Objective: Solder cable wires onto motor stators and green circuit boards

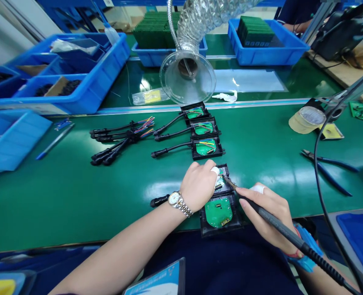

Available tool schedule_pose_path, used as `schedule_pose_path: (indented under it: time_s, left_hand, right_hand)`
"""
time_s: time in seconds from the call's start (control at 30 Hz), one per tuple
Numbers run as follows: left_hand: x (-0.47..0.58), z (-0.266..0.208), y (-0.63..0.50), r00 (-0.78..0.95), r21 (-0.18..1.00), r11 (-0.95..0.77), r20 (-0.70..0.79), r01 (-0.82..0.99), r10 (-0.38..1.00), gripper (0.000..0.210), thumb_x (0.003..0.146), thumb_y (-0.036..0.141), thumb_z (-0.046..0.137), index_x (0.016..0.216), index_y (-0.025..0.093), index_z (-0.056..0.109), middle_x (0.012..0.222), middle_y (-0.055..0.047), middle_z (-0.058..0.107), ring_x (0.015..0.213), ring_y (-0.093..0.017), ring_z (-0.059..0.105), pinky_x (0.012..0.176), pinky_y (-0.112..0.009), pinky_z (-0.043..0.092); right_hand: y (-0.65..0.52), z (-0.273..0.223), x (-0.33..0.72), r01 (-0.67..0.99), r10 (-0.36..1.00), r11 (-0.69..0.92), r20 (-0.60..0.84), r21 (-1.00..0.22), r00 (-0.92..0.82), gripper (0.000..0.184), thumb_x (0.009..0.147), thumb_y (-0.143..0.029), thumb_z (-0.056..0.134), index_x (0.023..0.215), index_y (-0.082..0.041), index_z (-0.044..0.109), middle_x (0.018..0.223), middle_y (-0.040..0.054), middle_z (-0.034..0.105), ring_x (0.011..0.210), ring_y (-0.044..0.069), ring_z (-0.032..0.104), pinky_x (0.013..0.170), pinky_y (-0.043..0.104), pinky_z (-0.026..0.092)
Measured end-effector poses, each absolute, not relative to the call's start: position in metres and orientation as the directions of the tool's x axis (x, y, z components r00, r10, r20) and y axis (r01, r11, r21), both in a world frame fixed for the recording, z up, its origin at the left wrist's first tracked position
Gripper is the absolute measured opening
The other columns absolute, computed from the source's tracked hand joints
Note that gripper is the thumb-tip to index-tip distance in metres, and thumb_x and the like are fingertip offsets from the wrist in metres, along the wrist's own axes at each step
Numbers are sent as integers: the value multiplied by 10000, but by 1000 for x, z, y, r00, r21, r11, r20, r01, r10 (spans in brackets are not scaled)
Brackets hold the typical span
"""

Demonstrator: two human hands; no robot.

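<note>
My right hand [269,211] grips a soldering iron [273,221], its tip touching the small green circuit board [220,185] in the upper black housing [227,169]. Above that same board, my left hand [201,180] is closed, with a white finger cover at its fingertip; what it pinches is too small or hidden to make out. A black cable [159,200] comes out beneath my left wrist. Closer to me lies another black housing with a green circuit board [218,212]. Beyond my hands, several housings with boards and black cables [206,147] lie in a column.
Loose black cables [119,141] with bare coloured wires lie left of centre. A clear fume hood [187,78] hangs behind. Pliers [329,168] and a solder spool [307,119] sit at right. Blue bins [92,90] stand at left and back. A person's arm [298,26] shows at the far right.
</note>
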State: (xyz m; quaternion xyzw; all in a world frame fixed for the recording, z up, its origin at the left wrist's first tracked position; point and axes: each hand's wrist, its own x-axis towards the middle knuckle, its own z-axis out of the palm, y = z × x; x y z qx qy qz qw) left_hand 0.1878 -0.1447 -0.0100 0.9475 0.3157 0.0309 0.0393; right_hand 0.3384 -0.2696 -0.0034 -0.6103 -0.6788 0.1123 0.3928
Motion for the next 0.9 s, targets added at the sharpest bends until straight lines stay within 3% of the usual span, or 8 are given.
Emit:
schedule_pose_path:
  time_s: [0.37, 0.67, 0.8, 0.9]
  left_hand:
    - [189, -10, -145, 801, 93, -799, 28, 594, 598, 232, 879, 231, 442, 880, 138, 655, 1039, -65, 599, 715, -173, 566, 687, -357, 372]
    - [188, -11, -144, 798, 93, -797, 33, 597, 601, 214, 873, 230, 451, 886, 153, 650, 1035, -57, 597, 727, -176, 569, 681, -356, 371]
    - [188, -11, -145, 798, 81, -798, 31, 598, 601, 201, 869, 228, 458, 886, 147, 641, 1027, -55, 595, 718, -173, 567, 686, -358, 374]
    - [188, -11, -145, 800, 75, -801, 44, 594, 598, 196, 868, 232, 462, 867, 152, 641, 1034, -51, 594, 721, -172, 566, 688, -356, 377]
  right_hand:
    - [-268, -5, 339, 750, 907, 301, 420, -589, -33, 249, 772, -107, 549, 1007, -125, 629, 651, 36, 550, 614, 130, 496, 622, 294, 463]
    - [-277, 15, 345, 760, 859, 300, 510, -576, 48, 305, 745, -75, 573, 1026, -182, 626, 681, 32, 589, 626, 131, 557, 599, 276, 481]
    - [-274, 3, 346, 782, 823, 304, 564, -544, 73, 376, 767, -136, 588, 1134, -209, 557, 796, 32, 657, 711, 147, 623, 623, 257, 513]
    - [-267, -13, 343, 745, 834, 283, 538, -604, 120, 341, 801, -155, 559, 1134, -221, 531, 902, 21, 681, 815, 145, 651, 727, 247, 535]
